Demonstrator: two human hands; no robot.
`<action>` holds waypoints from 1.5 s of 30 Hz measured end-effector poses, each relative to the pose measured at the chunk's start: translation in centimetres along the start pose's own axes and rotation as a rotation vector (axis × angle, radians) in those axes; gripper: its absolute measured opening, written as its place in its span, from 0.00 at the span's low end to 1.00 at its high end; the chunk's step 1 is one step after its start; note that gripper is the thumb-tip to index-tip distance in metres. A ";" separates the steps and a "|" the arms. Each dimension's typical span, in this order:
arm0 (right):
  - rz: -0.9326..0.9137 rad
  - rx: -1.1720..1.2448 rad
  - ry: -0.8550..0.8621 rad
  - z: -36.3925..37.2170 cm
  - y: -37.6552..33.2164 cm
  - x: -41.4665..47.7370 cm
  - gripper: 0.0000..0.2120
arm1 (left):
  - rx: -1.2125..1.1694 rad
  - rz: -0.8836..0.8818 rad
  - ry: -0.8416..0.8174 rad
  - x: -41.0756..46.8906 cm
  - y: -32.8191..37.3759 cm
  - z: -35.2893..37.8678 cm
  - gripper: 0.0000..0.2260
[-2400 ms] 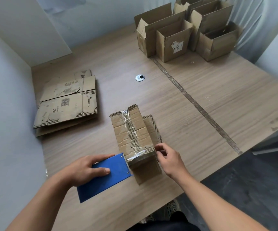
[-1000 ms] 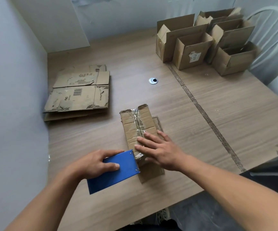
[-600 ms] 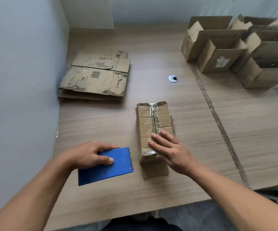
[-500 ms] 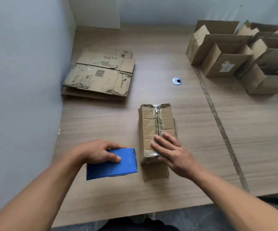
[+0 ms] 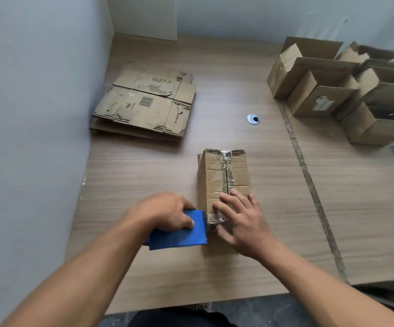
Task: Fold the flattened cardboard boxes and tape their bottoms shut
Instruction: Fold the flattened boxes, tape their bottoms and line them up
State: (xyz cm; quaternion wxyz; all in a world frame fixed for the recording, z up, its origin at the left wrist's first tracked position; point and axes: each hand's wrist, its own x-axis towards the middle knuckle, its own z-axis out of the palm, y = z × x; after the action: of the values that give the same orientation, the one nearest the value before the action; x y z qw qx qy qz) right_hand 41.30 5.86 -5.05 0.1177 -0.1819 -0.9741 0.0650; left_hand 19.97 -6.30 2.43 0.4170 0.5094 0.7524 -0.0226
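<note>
A folded cardboard box [image 5: 223, 175] stands bottom-up in the middle of the wooden table [image 5: 215, 128], with clear tape running along its centre seam. My right hand [image 5: 240, 220] lies flat on the near end of that taped bottom, fingers spread. My left hand [image 5: 165, 212] grips a blue tape dispenser [image 5: 179, 232], which touches the box's near left corner. A stack of flattened cardboard boxes [image 5: 144, 107] lies at the far left by the wall.
Several folded open boxes [image 5: 337, 90] stand at the far right of the table. A round metal cable grommet [image 5: 253, 119] sits in the tabletop behind the box. A dark seam strip [image 5: 309, 185] runs down the table. A grey wall closes off the left side.
My left hand has brought the blue dispenser right, up against the box's near corner. My right hand has stayed flat on the taped bottom. The view has swung left.
</note>
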 end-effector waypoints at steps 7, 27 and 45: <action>0.043 0.037 0.000 0.5 -1.2 0.4 0.21 | 0.210 -0.163 0.163 -0.6 4.6 0.7 0.16; 0.261 0.180 -0.050 0.6 -3.5 0.8 0.25 | -0.014 -0.258 0.428 -1.0 -0.3 5.6 0.23; 0.203 0.091 -0.204 -0.7 -3.6 2.1 0.33 | -0.418 -0.245 0.553 -2.4 -2.8 1.5 0.24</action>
State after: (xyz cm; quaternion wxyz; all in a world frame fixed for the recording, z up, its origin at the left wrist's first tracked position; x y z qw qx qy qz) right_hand 38.34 3.38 -3.33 0.0188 -0.2663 -0.9537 0.1387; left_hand 19.04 -10.11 1.91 0.2873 0.3063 0.8804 0.2205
